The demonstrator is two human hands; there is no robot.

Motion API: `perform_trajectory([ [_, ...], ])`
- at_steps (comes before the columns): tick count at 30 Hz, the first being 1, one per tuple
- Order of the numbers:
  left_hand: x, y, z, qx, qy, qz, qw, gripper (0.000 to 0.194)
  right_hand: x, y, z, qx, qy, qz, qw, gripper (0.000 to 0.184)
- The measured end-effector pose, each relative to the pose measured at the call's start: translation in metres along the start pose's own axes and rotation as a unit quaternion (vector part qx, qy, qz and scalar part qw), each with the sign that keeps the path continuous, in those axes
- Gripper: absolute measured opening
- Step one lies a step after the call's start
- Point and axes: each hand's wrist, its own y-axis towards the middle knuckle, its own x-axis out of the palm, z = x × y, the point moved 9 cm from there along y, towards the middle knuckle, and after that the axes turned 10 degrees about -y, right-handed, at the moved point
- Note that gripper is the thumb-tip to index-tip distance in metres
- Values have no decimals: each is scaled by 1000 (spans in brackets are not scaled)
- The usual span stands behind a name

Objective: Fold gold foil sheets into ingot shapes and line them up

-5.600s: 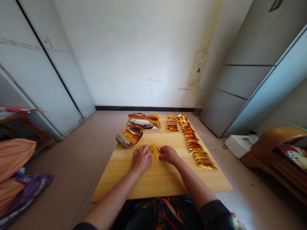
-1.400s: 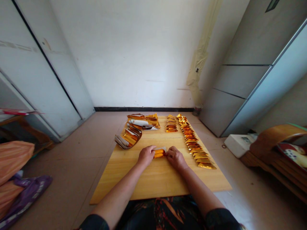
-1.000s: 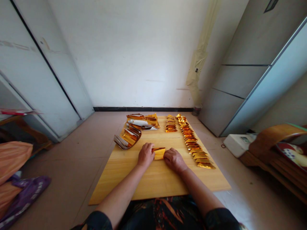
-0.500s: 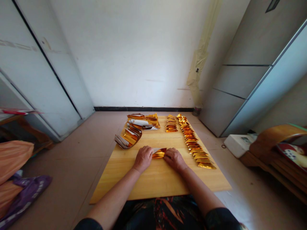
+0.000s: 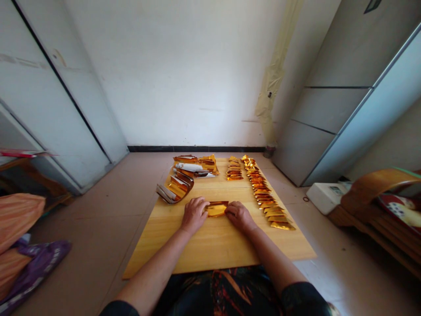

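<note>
Between my two hands, low over the middle of the wooden board point(image 5: 197, 245), is a sheet of shiny gold foil paper point(image 5: 217, 210), partly curled along its length. My left hand point(image 5: 194, 214) has its fingers closed on the sheet's left end. At the opposite end, my right hand point(image 5: 240, 215) pinches the paper with bent fingers; the fingertips are partly hidden. A long row of folded gold foil pieces point(image 5: 266, 197) overlaps down the board's right side, with a shorter row point(image 5: 234, 170) beside it.
At the back left of the board lie stacks of gold paper point(image 5: 210, 163) and a curved bundle of sheets point(image 5: 177, 188). A white box point(image 5: 324, 197) and a wooden seat point(image 5: 371, 206) stand on the right. Orange and purple bags point(image 5: 42, 263) are at the left.
The sheet's pale upper side has turned out of sight, and more of its gold face shows between my hands. Both hands keep hold of its ends, the left shifted slightly leftward.
</note>
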Motion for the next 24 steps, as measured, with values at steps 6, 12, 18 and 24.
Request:
perform_trajectory([
  [6, 3, 0, -8, -17, 16, -26, 999, 30, -2, 0, -1, 0, -6, 7, 1000, 19],
  [12, 2, -1, -8, -8, -2, -26, 1000, 22, 2, -1, 6, 15, 14, 11, 1000, 16],
  [18, 2, -5, -2, 29, -19, -63, 997, 32, 4, -2, 14, 42, 31, 10, 999, 13],
  [24, 1, -2, -8, -3, -30, -52, 998, 18, 1, 0, 15, 73, 42, 11, 996, 14],
])
